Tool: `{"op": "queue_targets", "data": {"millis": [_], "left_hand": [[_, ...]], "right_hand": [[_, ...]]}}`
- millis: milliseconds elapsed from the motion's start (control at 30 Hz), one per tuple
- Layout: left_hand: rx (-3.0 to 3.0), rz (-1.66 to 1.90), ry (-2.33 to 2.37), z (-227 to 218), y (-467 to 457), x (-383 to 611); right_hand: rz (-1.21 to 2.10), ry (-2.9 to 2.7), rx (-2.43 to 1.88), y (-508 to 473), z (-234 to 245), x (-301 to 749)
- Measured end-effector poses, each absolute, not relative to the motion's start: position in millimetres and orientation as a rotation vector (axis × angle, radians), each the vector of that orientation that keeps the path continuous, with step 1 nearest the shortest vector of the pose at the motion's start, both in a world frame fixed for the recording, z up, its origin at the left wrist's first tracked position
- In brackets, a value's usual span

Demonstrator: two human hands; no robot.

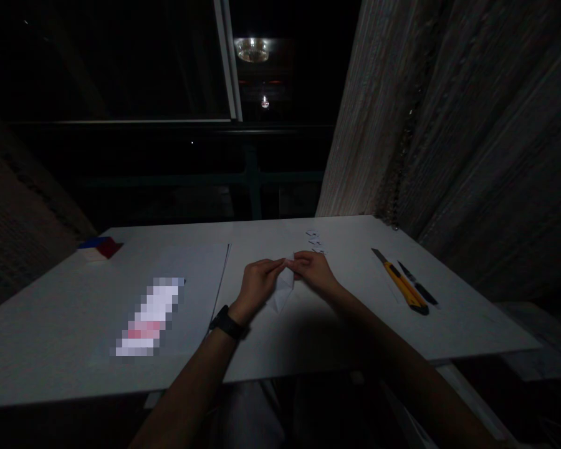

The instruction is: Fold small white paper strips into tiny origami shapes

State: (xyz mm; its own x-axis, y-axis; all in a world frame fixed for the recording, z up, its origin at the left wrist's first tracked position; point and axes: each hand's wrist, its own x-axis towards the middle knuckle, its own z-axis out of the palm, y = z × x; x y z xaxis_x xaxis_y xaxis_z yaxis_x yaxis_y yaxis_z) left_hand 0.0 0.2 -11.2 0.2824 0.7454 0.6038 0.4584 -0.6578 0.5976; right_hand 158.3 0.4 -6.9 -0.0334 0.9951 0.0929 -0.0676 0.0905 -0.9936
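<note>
A small piece of folded white paper (283, 292) is held between my two hands over the middle of the table. My left hand (260, 280), with a dark watch at the wrist, pinches its upper part from the left. From the right, my right hand (312, 268) pinches the same top edge, fingertips close to those of the left. The paper narrows to a point at the bottom. Its finer creases are too dark to make out.
On the white table (346, 324) a yellow box cutter (402, 284) and a black-handled knife (418, 285) lie at right. Small dark-marked pieces (315, 240) sit behind my hands. Paper sheets (201, 268) carry a pixelated bright rectangle (156, 308) at left, near a coloured cube (97, 248).
</note>
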Motion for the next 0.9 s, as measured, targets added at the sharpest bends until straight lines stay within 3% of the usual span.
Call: {"op": "queue_targets", "data": {"millis": [900], "left_hand": [[2.653,1.394,0.991,-9.7,-7.2,-1.2]], "right_hand": [[1.306,-1.026,-0.999,1.5,-3.1,164.0]]}}
